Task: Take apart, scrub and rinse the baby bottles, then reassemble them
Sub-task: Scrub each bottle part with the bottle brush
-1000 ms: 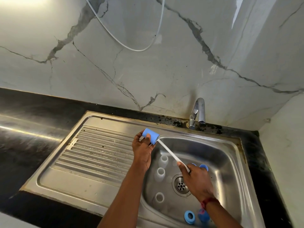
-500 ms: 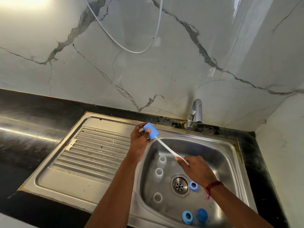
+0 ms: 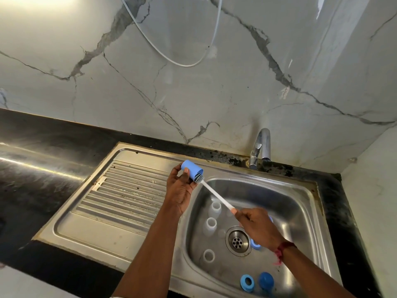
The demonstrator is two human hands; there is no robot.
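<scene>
Nearest me, a blue ring (image 3: 247, 282) and blue cap (image 3: 266, 280) sit in the sink (image 3: 300, 211) (three clear bottles (image 3: 211, 224) stand mouth-up by the drain). My right hand (image 3: 257, 226) curls round the white brush (image 3: 217, 197) by its handle; my left hand (image 3: 180, 190) grips a blue cover (image 3: 191, 169) over the sink's far-left edge, bristles at its mouth. Faucet (image 3: 261, 147) behind.

- The sink basin (image 3: 300, 190) sits in the desk (image 3: 43, 168), with the drainboard (image 3: 129, 190) on its left and the faucet (image 3: 261, 147) behind its far rim.
- Three bottles (image 3: 211, 224) stand in a row in the basin, left of the drain (image 3: 237, 241).
- A ring (image 3: 247, 282) and a cap (image 3: 266, 280) lie side by side at the basin's near edge.
- What seems a second ring (image 3: 256, 245) lies just right of the drain, partly under the right hand (image 3: 257, 226).
- The left hand (image 3: 180, 190) holds a cover (image 3: 191, 169) over the basin's far left corner. The brush (image 3: 217, 196) reaches from inside the cover to the right hand.
</scene>
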